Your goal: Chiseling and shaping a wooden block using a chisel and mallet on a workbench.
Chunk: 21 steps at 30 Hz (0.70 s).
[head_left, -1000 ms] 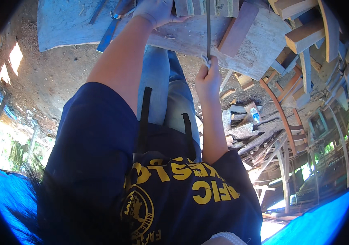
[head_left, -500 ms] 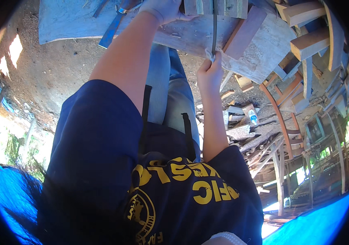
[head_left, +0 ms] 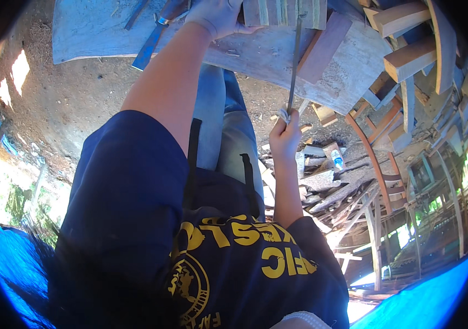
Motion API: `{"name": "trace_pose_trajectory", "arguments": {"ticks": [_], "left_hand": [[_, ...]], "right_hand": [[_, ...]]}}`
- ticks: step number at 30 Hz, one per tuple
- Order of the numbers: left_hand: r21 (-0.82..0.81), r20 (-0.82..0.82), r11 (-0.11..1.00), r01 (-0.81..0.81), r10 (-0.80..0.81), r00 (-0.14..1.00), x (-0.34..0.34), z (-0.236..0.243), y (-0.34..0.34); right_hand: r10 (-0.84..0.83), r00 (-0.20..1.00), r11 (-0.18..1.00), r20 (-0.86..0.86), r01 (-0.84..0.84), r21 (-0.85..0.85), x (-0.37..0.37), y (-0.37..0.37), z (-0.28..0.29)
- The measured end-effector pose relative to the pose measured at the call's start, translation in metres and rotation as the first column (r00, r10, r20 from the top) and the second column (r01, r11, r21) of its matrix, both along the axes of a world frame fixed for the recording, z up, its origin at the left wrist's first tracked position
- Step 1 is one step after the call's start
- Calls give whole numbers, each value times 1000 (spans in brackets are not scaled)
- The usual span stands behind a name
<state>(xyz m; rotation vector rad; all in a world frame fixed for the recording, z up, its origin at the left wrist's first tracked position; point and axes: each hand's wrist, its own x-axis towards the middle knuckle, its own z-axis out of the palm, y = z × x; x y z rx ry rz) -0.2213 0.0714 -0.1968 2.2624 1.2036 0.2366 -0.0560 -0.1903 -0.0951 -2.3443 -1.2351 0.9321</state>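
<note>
At the top of the bench board [head_left: 108,38], my left hand [head_left: 218,17] grips the left side of several wooden pieces stood side by side [head_left: 280,12], its thumb along their lower edge. My right hand [head_left: 287,131] is closed on a grey cloth [head_left: 284,114] wrapped round the near end of a long, thin metal blade [head_left: 295,60], whose far end rests at those pieces. A reddish wood block [head_left: 328,46] lies right of the blade. A chisel-like tool with a blue blade [head_left: 147,49] lies left of my left arm.
Wooden offcuts and curved pieces [head_left: 409,60] crowd the right side, beside reddish chair-like frames [head_left: 384,186]. A plastic bottle [head_left: 337,159] lies among scrap wood on the dirt ground. My legs [head_left: 212,109] are below the bench's near edge.
My right hand and the blade have moved down toward my body and slightly right. My left hand stays on the wooden pieces, with only a slight shift.
</note>
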Motion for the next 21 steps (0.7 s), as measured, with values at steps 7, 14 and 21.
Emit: {"name": "trace_pose_trajectory", "arguments": {"ticks": [7, 14, 21], "left_hand": [[25, -40, 1000, 15, -14, 999, 2, 9, -1], [2, -69, 999, 37, -37, 997, -2, 2, -1], [-27, -47, 999, 32, -33, 998, 0, 7, -1]], "right_hand": [[68, 998, 998, 4, -68, -10, 5, 86, -17], [47, 999, 998, 13, -47, -34, -5, 102, -15], [20, 1000, 999, 4, -20, -26, -3, 107, -21]]}}
